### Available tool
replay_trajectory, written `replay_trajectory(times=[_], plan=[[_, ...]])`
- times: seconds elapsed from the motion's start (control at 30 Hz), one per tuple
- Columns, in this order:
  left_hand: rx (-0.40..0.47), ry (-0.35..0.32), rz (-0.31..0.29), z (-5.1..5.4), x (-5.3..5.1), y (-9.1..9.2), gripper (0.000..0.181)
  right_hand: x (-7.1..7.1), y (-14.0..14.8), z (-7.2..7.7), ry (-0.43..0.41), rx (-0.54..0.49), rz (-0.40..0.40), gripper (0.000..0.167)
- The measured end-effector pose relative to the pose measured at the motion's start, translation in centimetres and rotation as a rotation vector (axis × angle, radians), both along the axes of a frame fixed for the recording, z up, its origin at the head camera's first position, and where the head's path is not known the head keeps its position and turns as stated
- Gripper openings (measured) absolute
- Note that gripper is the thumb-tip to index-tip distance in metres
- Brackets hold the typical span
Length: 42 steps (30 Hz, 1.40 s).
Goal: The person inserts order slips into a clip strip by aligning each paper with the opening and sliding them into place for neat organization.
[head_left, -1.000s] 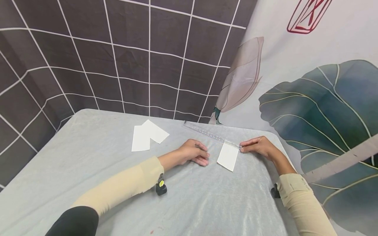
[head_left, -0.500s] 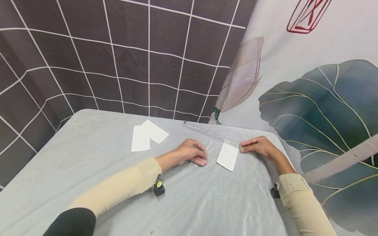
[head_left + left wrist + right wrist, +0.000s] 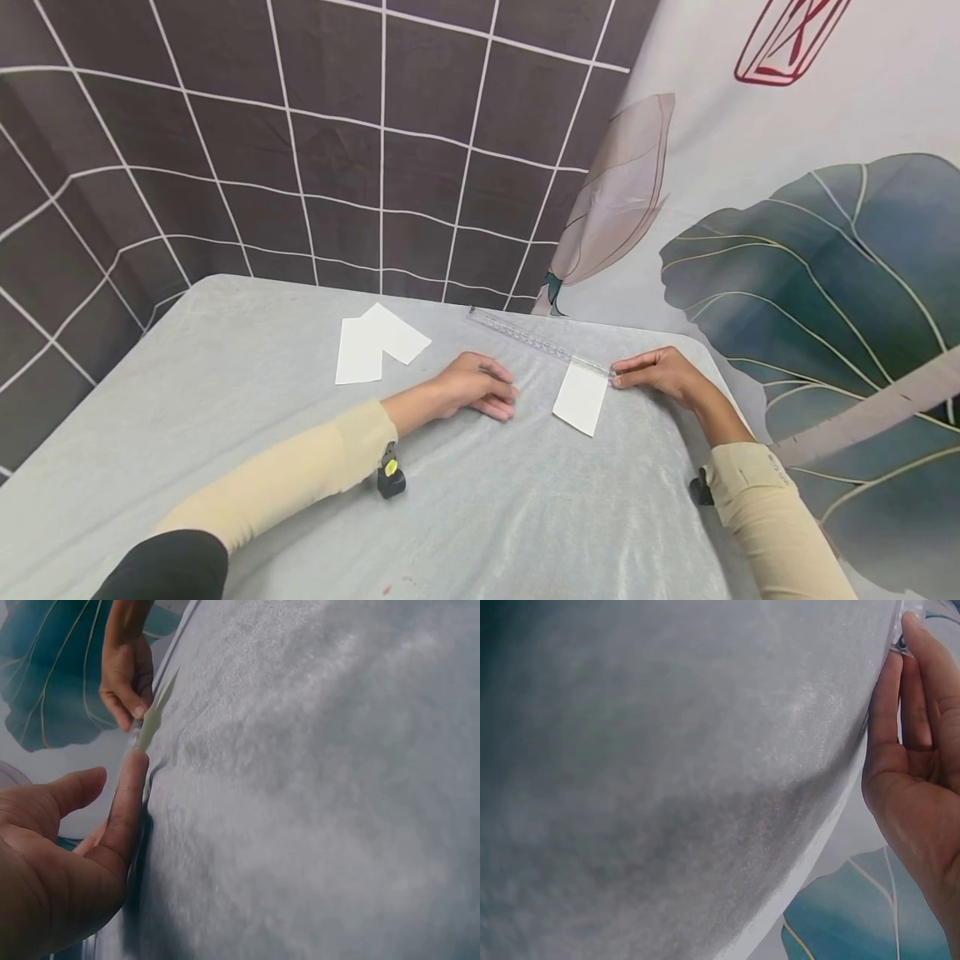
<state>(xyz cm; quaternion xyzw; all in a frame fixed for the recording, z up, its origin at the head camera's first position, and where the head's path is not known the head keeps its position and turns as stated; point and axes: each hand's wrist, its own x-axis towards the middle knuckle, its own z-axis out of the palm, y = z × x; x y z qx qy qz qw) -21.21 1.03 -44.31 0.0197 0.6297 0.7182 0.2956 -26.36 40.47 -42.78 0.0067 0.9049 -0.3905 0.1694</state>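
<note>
A clear ruler (image 3: 525, 337) lies slantwise on the cloth, its right end across the top edge of a white card (image 3: 581, 397). My right hand (image 3: 660, 377) pinches that end between thumb and fingers; the right wrist view shows the ruler's clear tip (image 3: 900, 643) at the thumb of the hand (image 3: 922, 750). Left of the card, my left hand (image 3: 472, 387) holds nothing, its fingers loosely bent. In the left wrist view the left hand (image 3: 82, 847) has thumb and forefinger apart, and the card (image 3: 154, 720) shows beyond the fingertip.
Two white cards, one upright (image 3: 358, 354) and one tilted (image 3: 397, 335), touch or overlap on the left part of the cloth-covered table (image 3: 247, 375). A dark gridded curtain (image 3: 322, 150) hangs behind, and a leaf-patterned cloth (image 3: 847, 275) hangs at the right.
My left hand has moved a little to the left, away from the single card. The right hand keeps its pinch on the ruler, which looks unmoved on the card.
</note>
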Motion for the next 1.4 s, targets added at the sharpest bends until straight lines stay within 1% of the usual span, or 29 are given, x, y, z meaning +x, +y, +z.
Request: replay_trajectory(times=[0.33, 0.43, 0.67, 0.8, 1.0, 1.17, 1.27, 1.4], plan=[[0.011, -0.004, 0.033, -0.3, -0.1, -1.6, 0.036, 0.0, -0.1, 0.1, 0.0, 0.014, -0.001, 0.045], [0.006, -0.007, 0.039, -0.1, -0.1, -2.1, 0.036, 0.1, -0.1, 0.2, -0.001, 0.012, 0.002, 0.045], [0.004, -0.019, 0.06, -0.1, -0.4, -3.3, 0.034, 0.1, -0.2, 0.2, -0.003, 0.0, 0.006, 0.044], [-0.009, -0.015, 0.071, 0.0, -0.6, -4.0, 0.034, 0.0, -0.2, 0.2, -0.003, -0.001, 0.007, 0.044], [-0.021, -0.006, 0.065, -0.1, -1.0, -5.2, 0.034, -0.1, 0.1, 0.0, -0.007, 0.0, 0.001, 0.043], [-0.035, 0.003, 0.071, 0.0, -1.2, -6.1, 0.036, -0.2, 0.1, 0.0, -0.008, 0.024, -0.001, 0.046], [-0.044, 0.004, 0.078, -0.2, -1.4, -6.6, 0.037, -0.2, 0.1, -0.1, -0.007, 0.04, 0.0, 0.048], [-0.056, 0.009, 0.088, -0.2, -1.3, -7.0, 0.037, -0.4, 0.2, -0.3, -0.012, 0.032, -0.004, 0.048]])
